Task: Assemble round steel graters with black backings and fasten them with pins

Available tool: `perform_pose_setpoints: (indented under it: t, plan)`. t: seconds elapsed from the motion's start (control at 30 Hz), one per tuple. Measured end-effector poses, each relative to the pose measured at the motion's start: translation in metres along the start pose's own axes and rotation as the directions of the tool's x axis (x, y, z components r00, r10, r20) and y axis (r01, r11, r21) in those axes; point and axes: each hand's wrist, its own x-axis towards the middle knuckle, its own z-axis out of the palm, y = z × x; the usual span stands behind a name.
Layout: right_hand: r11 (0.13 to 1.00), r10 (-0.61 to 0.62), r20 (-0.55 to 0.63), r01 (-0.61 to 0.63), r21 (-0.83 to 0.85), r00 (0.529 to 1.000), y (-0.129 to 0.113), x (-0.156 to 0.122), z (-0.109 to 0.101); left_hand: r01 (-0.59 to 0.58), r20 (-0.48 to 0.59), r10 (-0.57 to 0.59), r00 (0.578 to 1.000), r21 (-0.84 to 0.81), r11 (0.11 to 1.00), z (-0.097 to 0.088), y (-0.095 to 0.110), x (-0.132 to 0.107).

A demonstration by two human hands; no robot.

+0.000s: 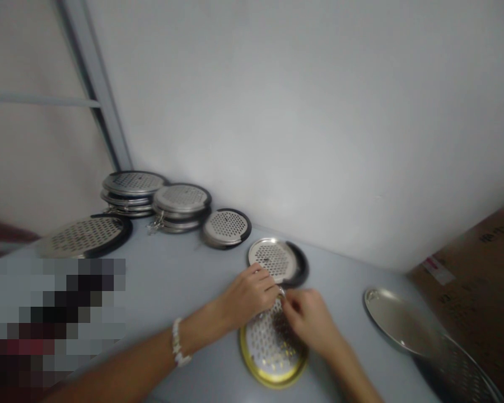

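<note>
My left hand [254, 294], with a white beaded bracelet [177, 342] at the wrist, has its fingers curled and closed. Opposite it, my right hand [308, 316] is pinched shut. Their fingertips meet around a small shiny metal piece [281, 291], too blurred to name exactly. Just below lies a round perforated metal disc with a yellow rim [273, 347], like a flat grater, its upper part partly covered by my hands. Beyond my fingers rests a similar disc with a black rim [273, 257], partly hidden by my left hand.
Along the wall stand stacks of black-rimmed perforated discs [136, 183] [182, 198], with a smaller pile [227, 225] beside them. A larger disc [88, 235] lies at left. On the right are a smooth metal disc [399, 322] and a cardboard box [479, 285]. The grey table [172, 280] meets the wall.
</note>
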Motion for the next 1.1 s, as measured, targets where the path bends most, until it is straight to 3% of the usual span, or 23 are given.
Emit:
perform_pose_setpoints:
  t: [0.23, 0.4, 0.5, 0.6, 0.83, 0.97, 1.1]
  plan:
    - [0.998, 0.015, 0.031, -0.016, 0.055, 0.999, -0.001, 0.001, -0.001, 0.002, -0.017, -0.003, 1.0, -0.018, 1.0, 0.001, 0.0, -0.001]
    - [0.977, 0.046, 0.06, -0.057, 0.208, 0.997, -0.001, 0.002, -0.004, 0.115, -0.079, -0.131, 0.988, -0.181, 0.977, -0.002, 0.001, 0.001]
    - [0.943, 0.078, 0.049, -0.09, 0.321, 0.996, -0.002, 0.002, -0.008, 0.26, -0.082, -0.32, 0.944, -0.416, 0.872, -0.009, 0.003, 0.006]
    - [0.901, 0.119, 0.034, -0.122, 0.416, 0.992, -0.004, 0.003, -0.012, 0.329, -0.041, -0.442, 0.896, -0.607, 0.724, -0.015, 0.002, 0.01]
    - [0.827, 0.195, -0.112, -0.102, 0.552, 0.974, -0.009, 0.005, -0.017, 0.405, 0.199, -0.434, 0.879, -0.792, 0.457, -0.024, -0.001, 0.015]
    - [0.833, 0.193, -0.148, -0.083, 0.547, 0.97, -0.011, 0.006, -0.017, 0.396, 0.213, -0.428, 0.878, -0.824, 0.404, -0.024, 0.001, 0.015]
    - [0.89, 0.11, -0.187, -0.014, 0.456, 0.976, -0.011, 0.004, -0.012, 0.411, 0.19, -0.455, 0.87, -0.788, 0.457, -0.02, 0.003, 0.013]
